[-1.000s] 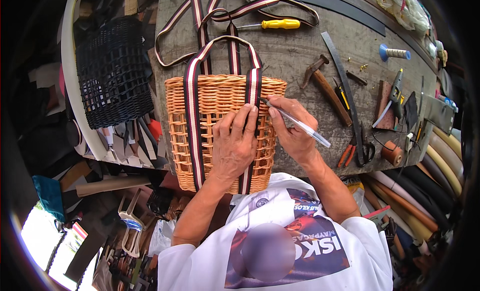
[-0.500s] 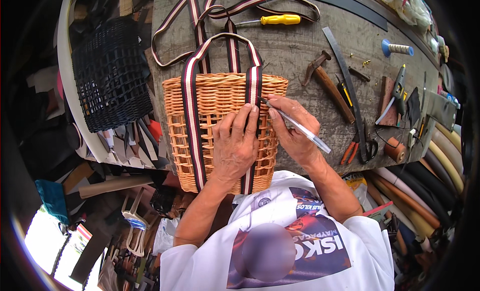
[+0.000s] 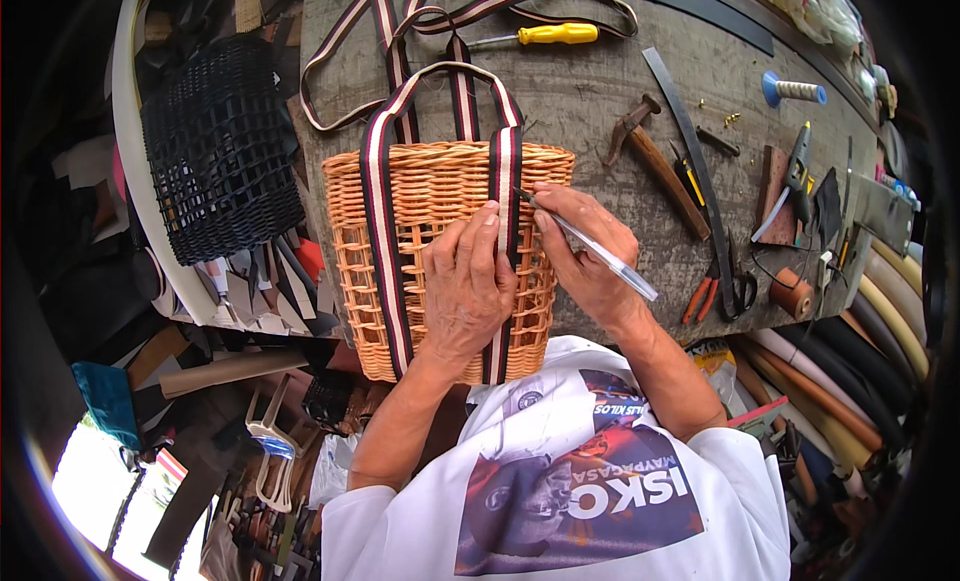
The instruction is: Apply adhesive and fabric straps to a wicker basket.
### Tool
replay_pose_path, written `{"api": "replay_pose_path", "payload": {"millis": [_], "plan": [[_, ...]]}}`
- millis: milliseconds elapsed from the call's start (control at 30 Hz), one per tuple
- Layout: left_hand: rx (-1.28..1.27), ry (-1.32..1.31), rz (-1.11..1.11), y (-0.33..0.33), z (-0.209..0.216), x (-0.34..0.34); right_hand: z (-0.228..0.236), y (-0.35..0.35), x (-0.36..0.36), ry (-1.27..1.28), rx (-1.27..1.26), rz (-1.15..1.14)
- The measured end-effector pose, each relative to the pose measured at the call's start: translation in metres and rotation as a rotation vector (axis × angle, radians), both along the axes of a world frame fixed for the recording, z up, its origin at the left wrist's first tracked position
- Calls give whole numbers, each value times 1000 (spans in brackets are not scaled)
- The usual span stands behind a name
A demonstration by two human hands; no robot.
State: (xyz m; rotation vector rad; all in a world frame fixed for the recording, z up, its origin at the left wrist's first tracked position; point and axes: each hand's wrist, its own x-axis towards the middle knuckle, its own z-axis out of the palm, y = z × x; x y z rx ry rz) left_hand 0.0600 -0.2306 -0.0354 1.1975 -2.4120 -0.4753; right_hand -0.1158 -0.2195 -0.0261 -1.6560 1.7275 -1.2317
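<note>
A light-brown woven wicker basket point(image 3: 450, 159) lies on the worktable, leaning toward my body. Its long handle strap point(image 3: 378, 221) is striped black, dark red and cream and loops past the rim. My left hand point(image 3: 465, 281) rests on the basket's front, fingers extended, fingertips against the right-hand length of strap. In my right hand is a clear-barrelled pen point(image 3: 607, 255), its dark tip touching or almost touching that strap's right edge just below the rim. My right hand point(image 3: 588, 243) grips it close to the tip. Any mark made is too small to see.
The worktable point(image 3: 600, 91) holds a yellow-handled screwdriver point(image 3: 558, 34), a hammer point(image 3: 660, 171), a metal ruler point(image 3: 692, 146), scissors point(image 3: 742, 291), a glue gun point(image 3: 800, 171) and thread spools point(image 3: 790, 299). A black woven basket point(image 3: 215, 151) stands left. Rolled material point(image 3: 830, 401) is stacked at right.
My left fingers have drawn closer together and one fingertip has come down off the strap. My right hand and the pen stay nearly in place.
</note>
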Motion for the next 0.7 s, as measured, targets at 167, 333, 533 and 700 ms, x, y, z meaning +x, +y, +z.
{"api": "replay_pose_path", "payload": {"millis": [167,333,533,700], "plan": [[20,31,10,0,0,0,1,-1,0,7,-2,-2],[87,93,27,-1,-3,3,0,0,0,13,-5,-6],[84,81,15,-3,0,4,1,-1,1,21,-1,-3],[51,25,-6,-5,3,3,2,-2,1,21,3,2]]}}
